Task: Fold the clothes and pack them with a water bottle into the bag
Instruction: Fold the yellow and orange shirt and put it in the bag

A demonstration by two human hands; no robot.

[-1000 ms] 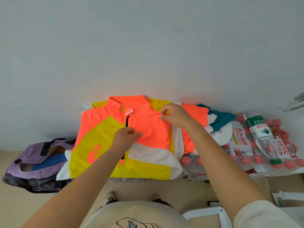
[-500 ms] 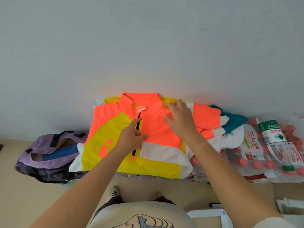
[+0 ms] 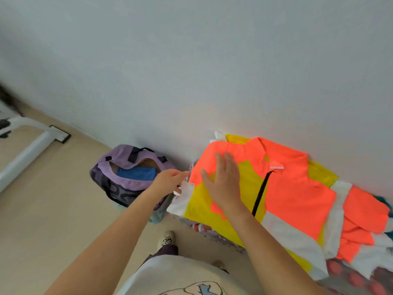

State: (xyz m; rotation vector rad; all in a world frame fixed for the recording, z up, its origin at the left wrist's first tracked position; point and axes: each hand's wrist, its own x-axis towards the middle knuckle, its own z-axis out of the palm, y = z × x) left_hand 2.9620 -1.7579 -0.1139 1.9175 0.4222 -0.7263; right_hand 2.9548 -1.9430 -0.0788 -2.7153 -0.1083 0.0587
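We see right hand (image 3: 223, 184) flat on jersey (image 3: 297, 194) — left hand (image 3: 169, 182) pinches its white sleeve edge, beside bag (image 3: 125, 167).

So the jersey (image 3: 293, 194) is lying spread out front-up across the right half of the frame, neon orange with yellow panels, white bands and a black zip running down the chest, collar pointing up toward the wall. Its left sleeve edge is sitting right by the white cuff near the middle. The bag (image 3: 125, 177) is sitting on the floor left of center, purple with black straps, mouth gaping open and something blue showing inside.
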